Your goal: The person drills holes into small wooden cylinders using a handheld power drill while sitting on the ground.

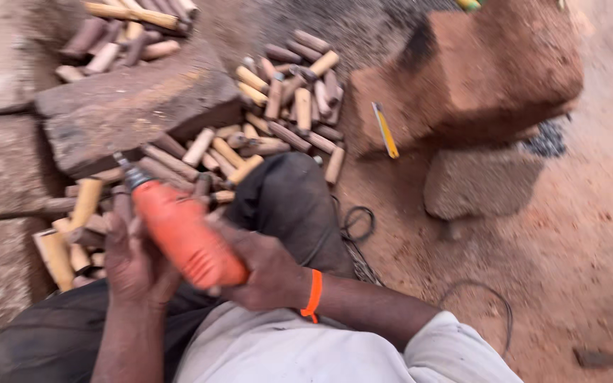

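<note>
- Nearest the camera, a pale shirt (335, 351) and dark trousers (289, 202) are seen; the person is seated over the work, one knee raised toward 12 o'clock.
- The right hand (267, 273) is closed around the rear of an orange power drill (186, 237); an orange wristband (313, 292) is worn at that wrist.
- The left hand (133, 266) is cupped against the drill body from the 9 o'clock side, fingers curled upward; whether something small is also pinched in it cannot be told because of blur.
- The drill's long axis is recorded as running from about 4 o'clock, at the right palm, to about 10 o'clock, where the dark chuck and bit (128, 172) point away from the body.
- Both hands are in contact with the drill; the right is at the butt end, the left nearer the nose end.
- Just beyond the bit, short wooden pegs (211, 152) are heaped, pale and brown mixed, lying in no common direction; the heap spreads from 9 o'clock round to 1 o'clock.
- A flat stone block (129, 106) is noted at 11 o'clock, just beyond the bit tip, with more pegs behind it.
- At 1 o'clock, well apart, a yellow strip-shaped tool (385, 131) lies against a reddish boulder (491, 71).
- A dark cable (356, 227) is looped on the red earth at 3 o'clock.
</note>
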